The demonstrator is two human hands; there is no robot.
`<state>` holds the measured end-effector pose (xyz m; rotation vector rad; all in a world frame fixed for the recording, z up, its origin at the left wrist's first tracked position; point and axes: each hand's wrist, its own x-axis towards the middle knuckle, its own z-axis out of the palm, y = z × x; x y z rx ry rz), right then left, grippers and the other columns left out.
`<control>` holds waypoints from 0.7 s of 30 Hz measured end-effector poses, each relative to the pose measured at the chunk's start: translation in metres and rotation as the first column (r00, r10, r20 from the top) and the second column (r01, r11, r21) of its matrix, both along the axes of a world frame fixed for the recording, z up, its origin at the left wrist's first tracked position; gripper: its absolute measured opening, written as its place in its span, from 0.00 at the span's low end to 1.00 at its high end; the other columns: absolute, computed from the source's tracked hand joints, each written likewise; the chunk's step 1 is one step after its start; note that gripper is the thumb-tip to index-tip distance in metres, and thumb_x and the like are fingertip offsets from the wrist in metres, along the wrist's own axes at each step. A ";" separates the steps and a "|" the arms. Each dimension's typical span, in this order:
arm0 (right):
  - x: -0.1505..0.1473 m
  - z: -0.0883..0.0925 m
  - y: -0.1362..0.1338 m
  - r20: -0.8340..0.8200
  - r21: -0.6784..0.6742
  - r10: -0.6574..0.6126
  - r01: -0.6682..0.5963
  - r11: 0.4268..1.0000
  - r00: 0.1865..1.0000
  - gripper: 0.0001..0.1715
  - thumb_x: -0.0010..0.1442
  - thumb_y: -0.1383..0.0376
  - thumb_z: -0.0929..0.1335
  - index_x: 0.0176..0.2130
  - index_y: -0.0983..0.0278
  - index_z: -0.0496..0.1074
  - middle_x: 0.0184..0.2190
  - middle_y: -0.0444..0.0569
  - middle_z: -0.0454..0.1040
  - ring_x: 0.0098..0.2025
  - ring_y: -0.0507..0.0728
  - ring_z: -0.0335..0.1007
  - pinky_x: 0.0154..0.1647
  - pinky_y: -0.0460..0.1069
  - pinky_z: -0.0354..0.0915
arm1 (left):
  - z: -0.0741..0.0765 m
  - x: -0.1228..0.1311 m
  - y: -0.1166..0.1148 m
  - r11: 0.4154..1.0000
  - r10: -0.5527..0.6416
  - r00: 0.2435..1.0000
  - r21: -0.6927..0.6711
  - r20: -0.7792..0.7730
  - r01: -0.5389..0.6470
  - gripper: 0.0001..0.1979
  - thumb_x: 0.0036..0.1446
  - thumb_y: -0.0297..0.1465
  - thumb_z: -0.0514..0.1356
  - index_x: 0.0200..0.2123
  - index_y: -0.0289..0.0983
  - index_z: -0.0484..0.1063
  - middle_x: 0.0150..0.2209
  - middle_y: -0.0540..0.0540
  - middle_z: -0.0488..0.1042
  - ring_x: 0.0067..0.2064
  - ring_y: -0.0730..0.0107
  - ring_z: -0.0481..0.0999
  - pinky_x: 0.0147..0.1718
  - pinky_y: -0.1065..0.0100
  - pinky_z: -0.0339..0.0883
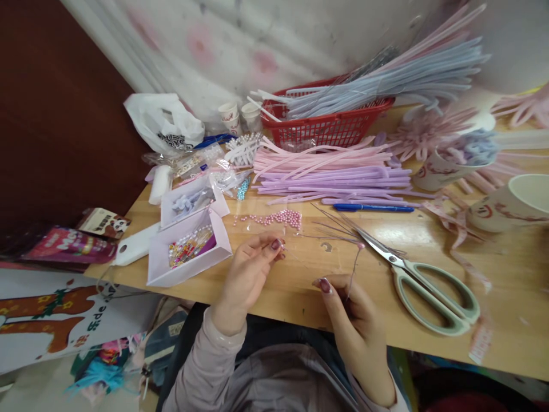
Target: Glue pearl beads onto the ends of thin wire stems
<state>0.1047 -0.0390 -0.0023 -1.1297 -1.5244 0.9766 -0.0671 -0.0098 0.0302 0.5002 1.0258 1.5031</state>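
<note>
My left hand is closed, thumb and forefinger pinched around what looks like a tiny pink bead at the fingertips. To its right, my right hand is closed too, its thumb against the bent forefinger. A thin purplish wire rises out of the right fingers, with one pink bead at its upper end. Loose pink beads lie on clear film just beyond the left fingertips. Several thin wires are spread behind the right hand. Large scissors with pale green handles lie partly open beside them.
White boxes of beads and small parts stand left. Behind lie pink and purple pipe cleaners, a blue pen and a red basket with blue stems. Paper cups and a ribbon are right. The table's front edge is close.
</note>
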 end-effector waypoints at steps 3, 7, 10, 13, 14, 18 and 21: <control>-0.001 0.000 0.000 -0.010 -0.011 0.003 -0.003 1.000 1.000 0.09 0.68 0.64 0.65 0.37 0.61 0.74 0.27 0.44 0.76 0.30 0.52 0.73 0.30 0.44 0.67 | 0.000 0.000 0.001 1.000 -0.003 1.000 0.004 0.012 0.003 0.13 0.39 0.33 0.77 0.28 0.37 0.81 0.31 0.51 0.79 0.31 0.78 0.75 0.34 0.76 0.69; -0.001 0.000 0.000 -0.029 -0.036 -0.007 0.006 0.999 1.000 0.10 0.68 0.63 0.65 0.37 0.61 0.75 0.25 0.43 0.73 0.28 0.52 0.71 0.28 0.45 0.65 | 0.001 -0.001 0.002 0.998 0.050 0.997 0.031 0.062 -0.052 0.10 0.49 0.35 0.73 0.33 0.36 0.81 0.32 0.49 0.77 0.33 0.76 0.74 0.33 0.75 0.69; 0.000 -0.002 0.000 -0.047 -0.081 -0.029 0.025 0.996 0.998 0.11 0.68 0.60 0.65 0.37 0.61 0.75 0.22 0.41 0.66 0.25 0.52 0.66 0.24 0.45 0.61 | 0.001 0.002 -0.001 0.998 0.044 0.995 0.037 0.093 -0.047 0.11 0.49 0.34 0.71 0.35 0.35 0.82 0.33 0.47 0.78 0.35 0.72 0.75 0.35 0.73 0.70; 0.001 -0.003 0.001 -0.066 -0.116 -0.031 0.024 0.993 0.997 0.13 0.69 0.58 0.64 0.37 0.61 0.75 0.21 0.40 0.61 0.22 0.52 0.60 0.21 0.45 0.56 | 0.000 0.012 -0.007 0.996 -0.078 0.997 0.042 0.020 0.077 0.12 0.46 0.33 0.72 0.35 0.35 0.83 0.37 0.44 0.81 0.39 0.68 0.77 0.40 0.70 0.71; 0.001 -0.003 0.001 -0.071 -0.115 -0.027 0.019 0.993 0.997 0.14 0.69 0.58 0.64 0.37 0.61 0.75 0.21 0.40 0.62 0.22 0.52 0.60 0.21 0.45 0.56 | -0.001 0.017 -0.010 0.992 -0.121 0.992 0.036 -0.038 0.122 0.11 0.48 0.34 0.71 0.37 0.36 0.84 0.40 0.42 0.82 0.41 0.66 0.78 0.42 0.69 0.70; -0.001 0.000 0.003 -0.083 -0.089 -0.009 0.002 0.996 0.997 0.14 0.69 0.57 0.64 0.35 0.61 0.74 0.24 0.42 0.67 0.24 0.52 0.61 0.23 0.45 0.60 | -0.003 0.032 -0.017 0.979 -0.187 0.938 0.027 -0.292 0.204 0.12 0.59 0.38 0.65 0.42 0.40 0.83 0.47 0.41 0.82 0.50 0.59 0.79 0.53 0.63 0.68; -0.004 0.004 0.003 -0.093 -0.103 0.016 -0.026 0.994 0.996 0.18 0.71 0.56 0.61 0.37 0.62 0.73 0.24 0.42 0.67 0.24 0.52 0.62 0.24 0.45 0.61 | -0.001 0.038 -0.017 0.975 -0.192 0.927 0.048 -0.324 0.218 0.12 0.61 0.39 0.64 0.41 0.40 0.83 0.46 0.41 0.83 0.51 0.57 0.79 0.54 0.61 0.68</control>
